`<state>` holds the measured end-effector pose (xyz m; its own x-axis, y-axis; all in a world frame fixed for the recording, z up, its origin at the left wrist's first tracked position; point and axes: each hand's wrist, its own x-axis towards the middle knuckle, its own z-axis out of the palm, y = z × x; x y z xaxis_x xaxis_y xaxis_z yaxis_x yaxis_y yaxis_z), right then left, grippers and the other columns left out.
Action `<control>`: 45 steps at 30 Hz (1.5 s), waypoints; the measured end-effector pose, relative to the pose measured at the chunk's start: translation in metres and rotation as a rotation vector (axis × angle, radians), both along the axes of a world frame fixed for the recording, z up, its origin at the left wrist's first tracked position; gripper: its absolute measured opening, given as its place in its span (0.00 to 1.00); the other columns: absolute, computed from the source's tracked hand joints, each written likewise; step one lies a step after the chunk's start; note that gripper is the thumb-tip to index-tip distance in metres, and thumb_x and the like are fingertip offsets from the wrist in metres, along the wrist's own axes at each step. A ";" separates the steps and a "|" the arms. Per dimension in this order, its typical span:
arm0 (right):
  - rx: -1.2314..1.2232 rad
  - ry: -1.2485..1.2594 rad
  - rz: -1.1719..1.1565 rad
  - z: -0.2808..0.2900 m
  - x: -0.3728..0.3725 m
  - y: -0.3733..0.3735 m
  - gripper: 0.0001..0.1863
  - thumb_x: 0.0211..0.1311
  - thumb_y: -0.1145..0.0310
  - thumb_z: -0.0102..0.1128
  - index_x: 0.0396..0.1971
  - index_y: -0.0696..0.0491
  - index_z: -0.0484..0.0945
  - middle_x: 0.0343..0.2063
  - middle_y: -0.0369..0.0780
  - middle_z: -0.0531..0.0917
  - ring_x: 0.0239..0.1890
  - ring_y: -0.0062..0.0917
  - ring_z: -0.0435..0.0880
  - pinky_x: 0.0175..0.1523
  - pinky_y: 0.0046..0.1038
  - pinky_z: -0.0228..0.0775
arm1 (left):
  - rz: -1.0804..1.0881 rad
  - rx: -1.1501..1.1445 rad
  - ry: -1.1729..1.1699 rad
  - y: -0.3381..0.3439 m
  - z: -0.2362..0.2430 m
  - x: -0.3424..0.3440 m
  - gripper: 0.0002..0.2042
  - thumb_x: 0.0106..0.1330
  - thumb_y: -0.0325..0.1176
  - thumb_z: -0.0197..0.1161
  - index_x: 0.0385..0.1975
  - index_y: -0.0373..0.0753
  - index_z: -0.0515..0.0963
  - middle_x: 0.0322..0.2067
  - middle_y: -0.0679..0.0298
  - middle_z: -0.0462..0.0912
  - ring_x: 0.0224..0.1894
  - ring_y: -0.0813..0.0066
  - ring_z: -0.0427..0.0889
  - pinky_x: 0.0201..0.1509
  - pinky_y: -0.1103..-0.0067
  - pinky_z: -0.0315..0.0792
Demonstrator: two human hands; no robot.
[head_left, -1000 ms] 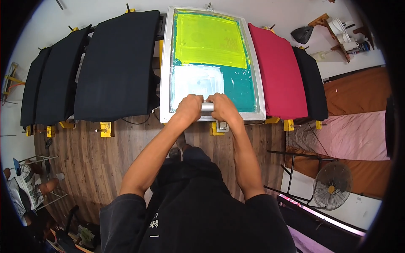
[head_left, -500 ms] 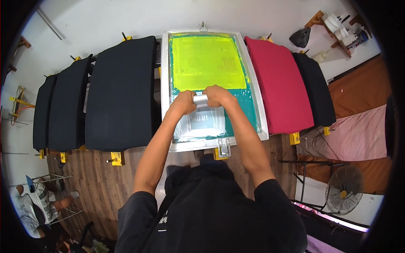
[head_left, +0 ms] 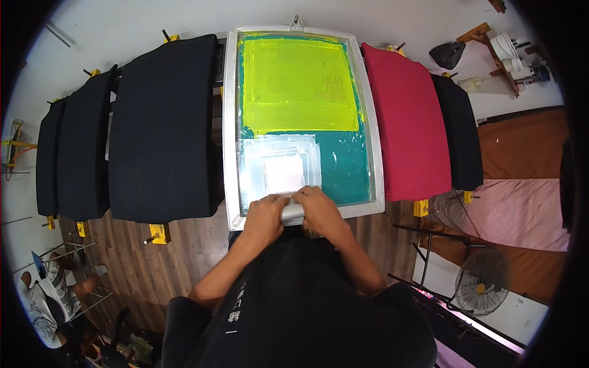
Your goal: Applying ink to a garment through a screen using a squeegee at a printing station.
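Observation:
Both hands grip one silver-handled squeegee (head_left: 292, 213) at the near end of a screen-printing frame. My left hand (head_left: 264, 218) closes round its left end, and my right hand (head_left: 319, 211) closes round the right end. The squeegee's lower edge is hidden by hands and handle. Pale metal borders the screen frame (head_left: 375, 153), which holds teal mesh (head_left: 346, 168). A bright yellow-green patch (head_left: 294, 80) covers its far half. Just beyond my fingers, on the near left half, lies a whitish ink-smeared area (head_left: 285, 172) with a paler rectangle in it.
Several black fabric-covered boards (head_left: 162, 129) stand left of the screen. A red one (head_left: 408, 122) and a black one (head_left: 457, 132) are on the right. Yellow brackets (head_left: 158, 233) jut out below. A fan (head_left: 481, 285) stands lower right; a person (head_left: 55, 294) sits lower left.
My hands have pulled the squeegee from mid-screen toward my body, to the near edge. The pale rectangle behind it now shows whiter. The view has shifted slightly.

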<state>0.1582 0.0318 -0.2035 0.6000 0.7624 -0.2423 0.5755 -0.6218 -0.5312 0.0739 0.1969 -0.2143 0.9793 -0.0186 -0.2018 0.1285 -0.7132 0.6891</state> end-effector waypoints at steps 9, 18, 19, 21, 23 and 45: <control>-0.126 -0.088 -0.002 -0.003 0.105 0.060 0.14 0.47 0.77 0.62 0.37 0.51 0.82 0.36 0.46 0.83 0.43 0.43 0.83 0.46 0.42 0.76 | 0.061 0.062 -0.033 0.050 -0.015 0.106 0.14 0.51 0.22 0.63 0.39 0.40 0.83 0.33 0.49 0.85 0.38 0.50 0.85 0.43 0.63 0.79; 0.116 -0.116 -0.073 -0.009 -0.008 0.006 0.33 0.33 0.86 0.61 0.50 0.58 0.75 0.48 0.49 0.77 0.51 0.47 0.74 0.57 0.38 0.70 | 0.069 0.061 -0.278 -0.001 -0.019 -0.002 0.24 0.45 0.17 0.62 0.47 0.34 0.78 0.45 0.48 0.80 0.48 0.49 0.80 0.46 0.63 0.77; 0.111 -0.129 -0.077 -0.005 -0.016 0.005 0.32 0.34 0.86 0.60 0.49 0.57 0.77 0.47 0.47 0.78 0.52 0.46 0.74 0.57 0.39 0.70 | 0.061 0.050 -0.244 -0.003 -0.014 -0.010 0.24 0.45 0.18 0.62 0.47 0.34 0.78 0.46 0.48 0.80 0.49 0.49 0.80 0.46 0.63 0.77; 0.038 -0.056 -0.055 0.001 -0.008 0.006 0.30 0.35 0.85 0.60 0.48 0.56 0.77 0.46 0.46 0.79 0.51 0.45 0.75 0.57 0.39 0.70 | 0.066 0.095 -0.267 -0.001 -0.011 -0.009 0.24 0.44 0.20 0.65 0.47 0.36 0.79 0.44 0.50 0.81 0.46 0.50 0.81 0.46 0.64 0.77; -0.087 0.046 -0.037 0.014 0.003 0.013 0.27 0.38 0.83 0.60 0.46 0.53 0.80 0.44 0.43 0.81 0.50 0.42 0.76 0.55 0.39 0.71 | -0.057 0.036 0.055 0.013 0.008 0.008 0.23 0.44 0.23 0.66 0.46 0.39 0.80 0.42 0.52 0.83 0.43 0.51 0.83 0.46 0.64 0.78; 0.038 -0.048 -0.114 -0.001 -0.014 0.005 0.30 0.38 0.84 0.60 0.49 0.56 0.77 0.47 0.45 0.79 0.52 0.43 0.75 0.56 0.38 0.71 | -0.080 0.128 -0.243 0.006 -0.024 -0.003 0.26 0.42 0.20 0.68 0.47 0.35 0.77 0.41 0.51 0.81 0.41 0.51 0.82 0.42 0.63 0.77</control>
<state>0.1439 0.0367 -0.2043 0.6934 0.6968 -0.1835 0.5276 -0.6644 -0.5293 0.0704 0.2030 -0.2383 0.9956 -0.0875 0.0333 -0.0901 -0.7976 0.5964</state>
